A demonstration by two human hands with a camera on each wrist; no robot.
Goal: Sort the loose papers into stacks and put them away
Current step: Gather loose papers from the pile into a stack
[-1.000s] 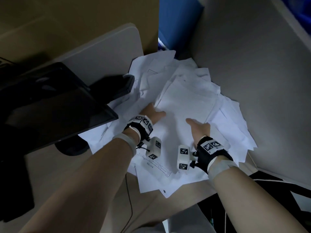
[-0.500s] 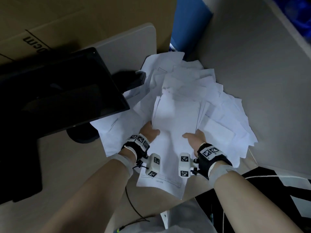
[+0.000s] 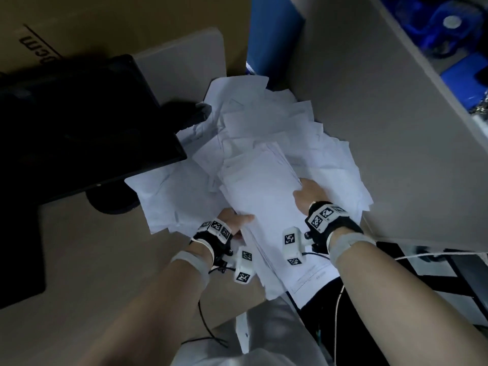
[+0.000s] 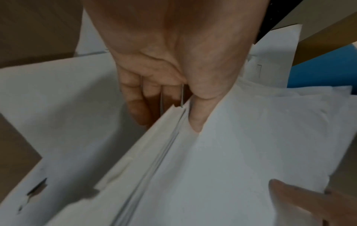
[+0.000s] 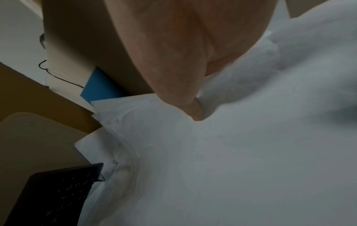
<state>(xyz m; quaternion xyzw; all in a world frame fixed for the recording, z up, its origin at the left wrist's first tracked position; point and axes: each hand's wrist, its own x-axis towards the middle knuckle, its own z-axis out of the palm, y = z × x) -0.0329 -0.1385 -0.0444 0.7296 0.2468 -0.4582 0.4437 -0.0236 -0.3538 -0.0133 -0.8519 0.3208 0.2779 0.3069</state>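
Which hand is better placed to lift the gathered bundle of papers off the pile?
Probably the left hand. Its thumb lies on top of the bundle and its fingers are underneath the edge, so it already pinches the sheets. The right hand holds the far side mostly from above and seems only to steady it.

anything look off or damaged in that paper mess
Yes. One sheet by the left hand has ragged torn holes near its edge. The pile is askew, spilling under the monitor and past the desk's front edge. Both hands grip a bundle.
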